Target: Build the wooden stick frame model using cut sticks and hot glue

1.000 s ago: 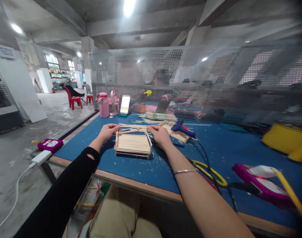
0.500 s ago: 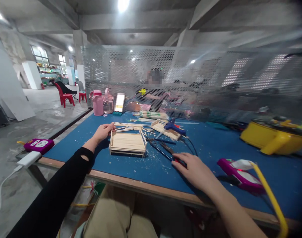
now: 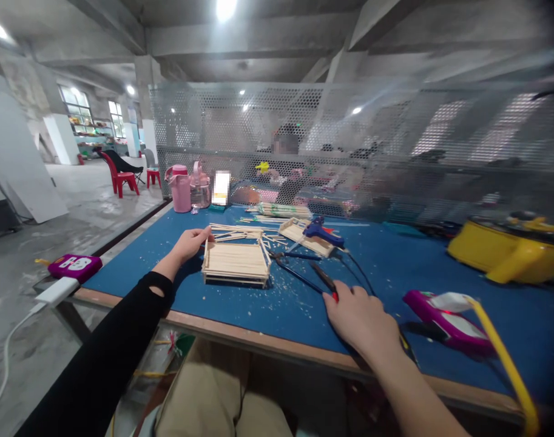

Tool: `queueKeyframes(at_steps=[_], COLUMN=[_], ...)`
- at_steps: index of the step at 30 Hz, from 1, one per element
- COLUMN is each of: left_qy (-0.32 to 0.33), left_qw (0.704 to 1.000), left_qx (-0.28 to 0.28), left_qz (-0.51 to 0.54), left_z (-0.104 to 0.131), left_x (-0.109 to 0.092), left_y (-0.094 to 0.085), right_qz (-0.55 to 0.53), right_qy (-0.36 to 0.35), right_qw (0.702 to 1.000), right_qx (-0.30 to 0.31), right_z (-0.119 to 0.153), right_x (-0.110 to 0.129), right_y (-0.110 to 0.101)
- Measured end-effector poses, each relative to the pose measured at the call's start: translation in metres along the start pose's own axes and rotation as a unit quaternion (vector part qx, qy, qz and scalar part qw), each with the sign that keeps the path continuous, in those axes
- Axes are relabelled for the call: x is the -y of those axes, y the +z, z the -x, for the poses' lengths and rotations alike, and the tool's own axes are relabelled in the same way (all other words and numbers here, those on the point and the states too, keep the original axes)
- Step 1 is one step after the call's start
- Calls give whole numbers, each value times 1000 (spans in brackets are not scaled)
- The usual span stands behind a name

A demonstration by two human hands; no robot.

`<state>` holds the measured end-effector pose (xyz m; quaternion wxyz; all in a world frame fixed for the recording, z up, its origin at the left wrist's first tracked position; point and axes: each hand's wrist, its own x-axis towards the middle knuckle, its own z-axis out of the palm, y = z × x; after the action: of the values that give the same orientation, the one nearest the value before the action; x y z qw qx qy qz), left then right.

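Observation:
A small tray-like frame made of wooden sticks [image 3: 235, 261] stands on the blue table top. My left hand [image 3: 191, 243] pinches its far left corner post between thumb and fingers. To the right, my right hand [image 3: 363, 315] is closed around a hand tool [image 3: 323, 278] with a dark metal tip and a red part on its handle; its exact kind is partly hidden by the palm. Just beyond that tool lie blue-handled pliers [image 3: 299, 273], spread apart. A blue glue gun [image 3: 323, 232] rests on a second stick tray [image 3: 299, 233].
Loose sticks [image 3: 235, 230] and a stick bundle [image 3: 283, 210] lie behind the frame. Purple power strips [image 3: 449, 321] sit right and far left. A yellow pot [image 3: 508, 252], pink jug [image 3: 181, 189] and phone [image 3: 221, 188] stand farther back before a perforated metal screen [image 3: 240, 133]; a person sits beyond.
My right hand has closed further over the tool and moved slightly right and down, swinging its tip away from the blue-handled pliers. My left hand stays on the frame's corner.

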<state>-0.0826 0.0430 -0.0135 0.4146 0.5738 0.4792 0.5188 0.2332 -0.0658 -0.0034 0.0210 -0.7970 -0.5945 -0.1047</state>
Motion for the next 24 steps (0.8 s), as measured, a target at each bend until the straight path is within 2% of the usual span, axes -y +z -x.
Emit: queueKeyframes(at_steps=[3,5,6,7,8,10,11,14,18,21,24], left_qy=[-16,-26,-29,-32,-34,-40,-45,-63,-74,-74,-45], left_qw=[1000,999,999,999,999,998,998,996,995,993,997], left_qx=[3,7,8,10,12,17,19,19,4,-23,-24], left_qz=[10,18,22,26,30,41,47,60,73,94,56], left_z=[0,-1,-1,-1,-1,1,4,17,50,79,100], left_x=[1,2,3,3,3,2,1,-5,-14,-13,-6], left_y=[1,1,1,2,2,1,0,-6,-10,-5,6], right_qz=[5,-20,-51,-92,-135,-192,-200,-201,-227,-242,-259], right_qy=[-12,-62,-102,-146,-189,-229,-236,-246,-266,-261,-252], right_qw=[998,990,985,979,970,954,950,948,936,933,931], right_qx=[-66,-122,-128,-110,-65,24,41,31,45,58,59], right_z=[2,3,3,4,3,1,-2,-15,-41,-63,-77], right_x=[3,12,19,28,37,54,61,72,72,77,85], right_y=[-2,-7,-10,-13,-15,-19,-20,-19,-16,-13,-8])
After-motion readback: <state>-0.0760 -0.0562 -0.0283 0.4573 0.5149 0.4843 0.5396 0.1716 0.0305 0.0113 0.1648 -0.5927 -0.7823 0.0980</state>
